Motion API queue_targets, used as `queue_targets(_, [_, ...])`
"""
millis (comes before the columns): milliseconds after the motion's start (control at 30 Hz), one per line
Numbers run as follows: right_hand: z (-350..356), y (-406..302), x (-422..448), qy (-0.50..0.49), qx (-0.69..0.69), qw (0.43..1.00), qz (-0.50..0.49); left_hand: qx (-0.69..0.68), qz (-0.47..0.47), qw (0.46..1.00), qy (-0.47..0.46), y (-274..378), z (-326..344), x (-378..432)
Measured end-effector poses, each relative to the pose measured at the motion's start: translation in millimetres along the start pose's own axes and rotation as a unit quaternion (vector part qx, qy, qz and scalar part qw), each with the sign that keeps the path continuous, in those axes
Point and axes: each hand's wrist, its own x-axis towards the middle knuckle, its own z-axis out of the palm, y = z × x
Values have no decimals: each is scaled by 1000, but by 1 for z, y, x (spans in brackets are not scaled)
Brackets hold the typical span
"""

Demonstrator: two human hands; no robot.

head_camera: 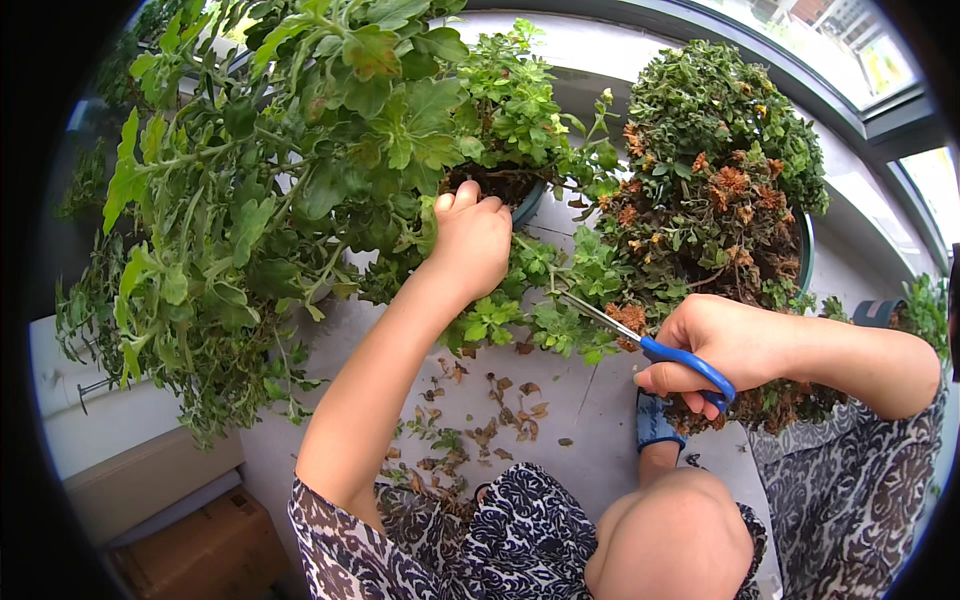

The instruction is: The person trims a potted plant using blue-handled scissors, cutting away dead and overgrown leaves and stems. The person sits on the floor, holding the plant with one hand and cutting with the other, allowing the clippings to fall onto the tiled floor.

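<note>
My right hand (712,352) is closed around the blue handles of a pair of scissors (600,315); their blades point up and left among low green leaves. My left hand (472,240) reaches to the near rim of a round green plant pot (529,206), its fingertips at the soil and stems, where what they hold, if anything, is hidden. A leafy green chrysanthemum (517,97) grows from that pot. To the right stands a bushy potted chrysanthemum (720,150) with withered orange flowers. Green shoots (559,322) trail between the two hands.
A large leafy plant (255,172) fills the left side. Dry leaves (517,412) and green clippings lie scattered on the pale tiled floor (592,435). A cardboard box (202,544) sits at the lower left. Window frames curve behind the plants, and a smaller pot (876,313) stands at far right.
</note>
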Motion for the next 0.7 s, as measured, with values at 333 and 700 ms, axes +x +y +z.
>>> queue_targets(333, [0, 7, -4, -5, 25, 1000, 3, 22, 17, 994, 104, 2, 14, -12])
queue_targets(700, [3, -1, 0, -12, 11, 1000, 3, 27, -52, 990, 130, 0, 23, 17])
